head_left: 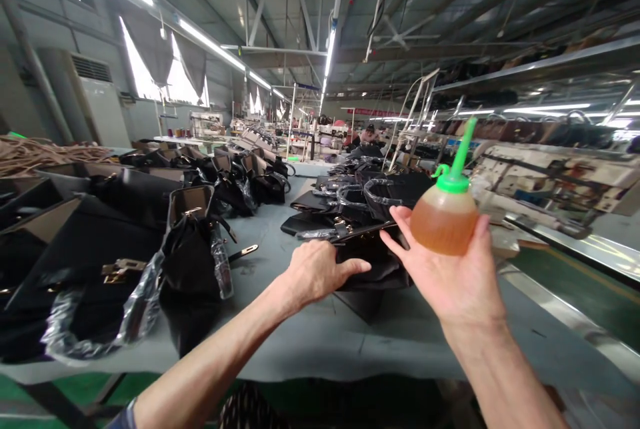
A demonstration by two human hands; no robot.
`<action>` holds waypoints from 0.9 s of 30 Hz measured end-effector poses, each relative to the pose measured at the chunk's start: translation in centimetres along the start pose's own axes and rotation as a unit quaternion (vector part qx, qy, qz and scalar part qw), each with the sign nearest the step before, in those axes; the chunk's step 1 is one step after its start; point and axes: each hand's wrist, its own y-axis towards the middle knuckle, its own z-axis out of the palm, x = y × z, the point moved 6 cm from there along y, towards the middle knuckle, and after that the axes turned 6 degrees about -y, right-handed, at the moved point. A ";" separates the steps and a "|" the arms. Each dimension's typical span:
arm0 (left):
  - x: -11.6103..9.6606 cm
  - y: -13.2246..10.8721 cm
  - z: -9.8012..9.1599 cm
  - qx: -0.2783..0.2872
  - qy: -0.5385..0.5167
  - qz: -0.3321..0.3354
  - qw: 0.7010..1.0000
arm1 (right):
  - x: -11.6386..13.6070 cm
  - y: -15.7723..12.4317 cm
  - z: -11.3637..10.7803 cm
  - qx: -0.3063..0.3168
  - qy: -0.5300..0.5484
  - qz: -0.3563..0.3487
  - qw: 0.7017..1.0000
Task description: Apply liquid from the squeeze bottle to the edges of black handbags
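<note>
My right hand (453,275) is raised above the grey table (310,335), palm up, and holds a small squeeze bottle (444,219) of amber liquid with a green cap and long green nozzle pointing up. My left hand (315,272) rests on a black handbag (373,259) lying in front of me, fingers curled against its edge and thumb stretched along it. The bag's metal clasp shows just beyond my fingers.
Several black handbags with gold clasps, some in clear plastic wrap (135,262), crowd the table's left side and far end. A conveyor line with shelves (555,182) runs along the right. People sit at stations far back. Tan straps (35,155) are piled at far left.
</note>
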 end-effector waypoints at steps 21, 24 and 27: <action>1.0 1.7 -10.4 -0.132 -0.110 0.074 0.982 | 4.7 4.7 -1.7 0.004 -0.082 -0.095 0.992; 1.9 0.1 -8.6 -0.234 -0.027 0.076 0.969 | 3.9 5.5 -0.8 0.018 -0.096 -0.086 0.992; 0.0 -2.5 -5.5 -0.285 0.166 0.219 0.918 | 3.2 6.3 -0.1 0.018 -0.109 -0.084 0.990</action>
